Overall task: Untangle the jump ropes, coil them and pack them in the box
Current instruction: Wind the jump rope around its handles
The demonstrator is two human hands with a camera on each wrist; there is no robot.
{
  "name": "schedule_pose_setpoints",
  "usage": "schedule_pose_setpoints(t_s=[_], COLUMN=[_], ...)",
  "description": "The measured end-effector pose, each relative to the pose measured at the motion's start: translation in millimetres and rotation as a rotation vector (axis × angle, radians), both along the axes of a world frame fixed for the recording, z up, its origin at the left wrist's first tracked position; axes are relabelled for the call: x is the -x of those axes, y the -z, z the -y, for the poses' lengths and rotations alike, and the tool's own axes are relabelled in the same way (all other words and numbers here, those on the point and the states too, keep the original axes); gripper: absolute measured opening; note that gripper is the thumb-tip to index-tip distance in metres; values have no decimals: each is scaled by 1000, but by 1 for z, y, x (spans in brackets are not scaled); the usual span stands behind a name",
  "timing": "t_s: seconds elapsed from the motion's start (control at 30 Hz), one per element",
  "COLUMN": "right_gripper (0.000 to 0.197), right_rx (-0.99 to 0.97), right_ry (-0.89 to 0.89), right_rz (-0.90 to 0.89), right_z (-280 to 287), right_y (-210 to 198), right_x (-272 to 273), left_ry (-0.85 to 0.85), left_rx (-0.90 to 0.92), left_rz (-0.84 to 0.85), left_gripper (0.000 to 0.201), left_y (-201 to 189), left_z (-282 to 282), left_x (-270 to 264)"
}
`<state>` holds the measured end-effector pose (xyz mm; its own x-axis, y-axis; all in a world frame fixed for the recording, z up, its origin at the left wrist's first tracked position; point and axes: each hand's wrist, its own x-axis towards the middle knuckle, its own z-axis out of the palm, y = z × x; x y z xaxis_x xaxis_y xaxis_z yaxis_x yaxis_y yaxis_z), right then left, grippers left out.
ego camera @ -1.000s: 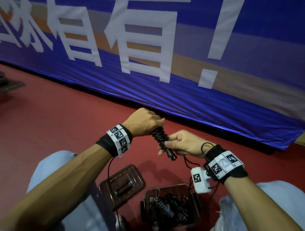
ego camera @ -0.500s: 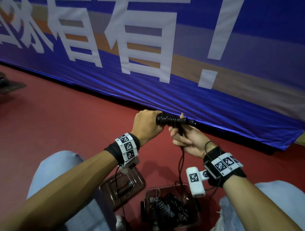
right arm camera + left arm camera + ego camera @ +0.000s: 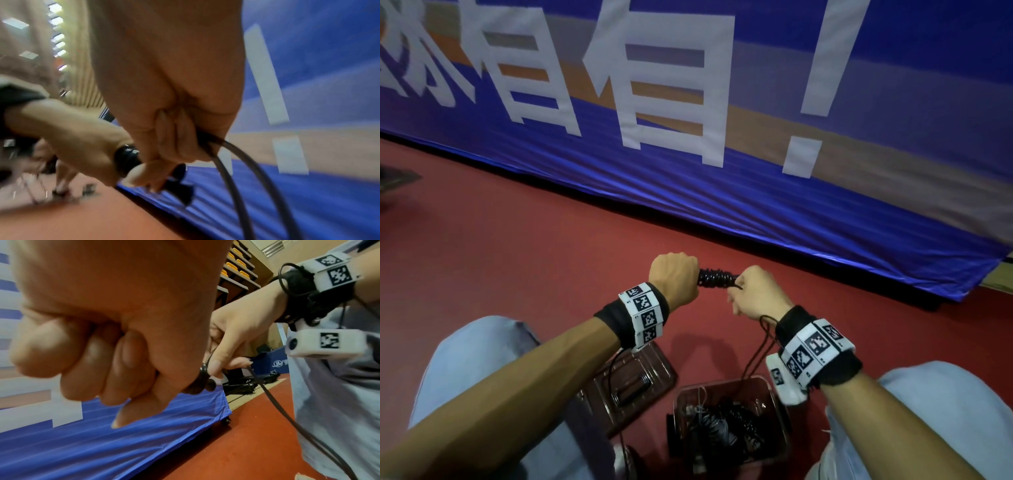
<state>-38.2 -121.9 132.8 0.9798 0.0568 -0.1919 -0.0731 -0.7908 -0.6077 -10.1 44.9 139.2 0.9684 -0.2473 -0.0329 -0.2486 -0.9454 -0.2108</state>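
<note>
A black jump rope is wound in tight turns round its handle [image 3: 715,279], held level in front of me above the red floor. My left hand [image 3: 674,275] grips the handle's left end in a fist [image 3: 107,353]. My right hand [image 3: 755,291] pinches the rope's free strand [image 3: 232,164] against the coil's right end, fingers curled round it. The loose cord [image 3: 758,349] hangs from that hand toward the clear box [image 3: 774,387] between my knees, which holds several coiled ropes [image 3: 726,428].
The box's clear lid [image 3: 633,380] lies on the floor left of the box. A blue banner [image 3: 722,171] with white characters stands along the far edge of the red floor. My knees in light trousers flank the box.
The wrapped handle swung from pointing down to lying level, then sank slightly. My right hand moved from under the handle to its right end, bringing the strand round the coil.
</note>
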Motion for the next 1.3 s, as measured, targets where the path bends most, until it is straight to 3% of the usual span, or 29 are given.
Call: schedule_pose_setpoints(t_s=[0.1,0.23,0.3,0.4,0.5,0.57,0.7,0.93,1.03,1.13,1.3], right_gripper=[25,43,50,60,43,44,29,26,46,63,65], right_rx=[341,380,304,133,-59,-190,-431,-644,-749,-906,-1231], right_ry=[-257,-389,-392,-428,-450,-414,-464,-511,-526,-502,-335], right_rz=[198,308,267,53,-48,-80,-195,-353,-365,-346,-299], right_z=[12,21,24,23,16,10,5,7,9,9,8], right_y=[-8,-9,-7,-4,2,1,-19,-32,-29,-33,-41], right_x=[5,3,0,-2,1,4,6,8,8,10,13], left_ry=[83,284,403,545,659,733,824,814,779,644,326], left_rx=[-89,-213,-284,-335,-325,-230,-2,267,410,596,733], left_rz=[-121,-128,-55,23,112,195,361,419,439,439,394], left_gripper=[17,7,11,16,13,9,16,15,18,19,14], left_y=[3,-2,-9,-17,-25,-31,-41,-41,-37,-34,-41], left_z=[-5,-14,-19,-21,-24,-32,-49,-53,-46,-37,-25], left_x=[3,-1,-5,-9,-14,-20,-29,-24,-19,-14,-9])
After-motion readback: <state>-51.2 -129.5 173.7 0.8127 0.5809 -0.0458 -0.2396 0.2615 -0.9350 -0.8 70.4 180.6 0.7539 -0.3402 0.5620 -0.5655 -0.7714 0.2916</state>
